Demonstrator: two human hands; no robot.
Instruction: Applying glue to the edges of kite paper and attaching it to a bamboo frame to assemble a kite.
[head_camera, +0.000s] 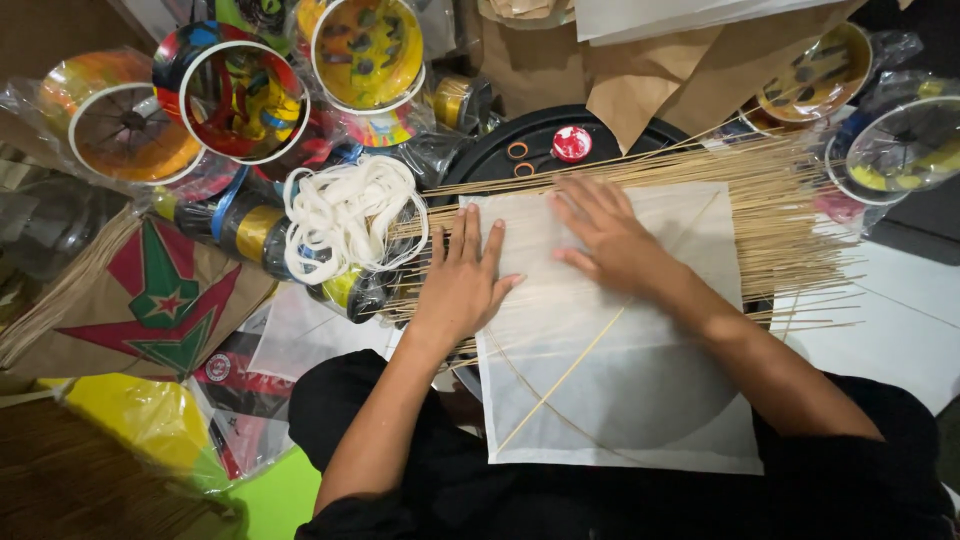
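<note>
The largest item is a square sheet of thin white paper (620, 400), lying over the person's lap and over a round black tray (530, 135). A thin bamboo spine (570, 375) runs diagonally beneath it, and a curved stick shows faintly through the lower part. Under the sheet's upper edge lies a broad bundle of thin bamboo sticks (790, 210), fanned to the right.

The left hand (462, 285) lies flat on the sheet's upper left corner, fingers close together and extended, palm down. The right hand (610, 240) lies flat near the top centre, fingers slightly spread, pressing the paper. Neither hand pinches anything.

Judgement: the step in hand appears to be smoothing the paper onto its frame, likely seating a glued edge. The next move would call for even pressure along the upper edge without wrinkling or tearing the thin sheet.

Smaller items: a coil of white cord (345, 215) just left of the left hand; colourful string spools (240, 90) in plastic wrap behind; orange-handled scissors (525, 160) and a small red lid (572, 143) on the tray.
</note>
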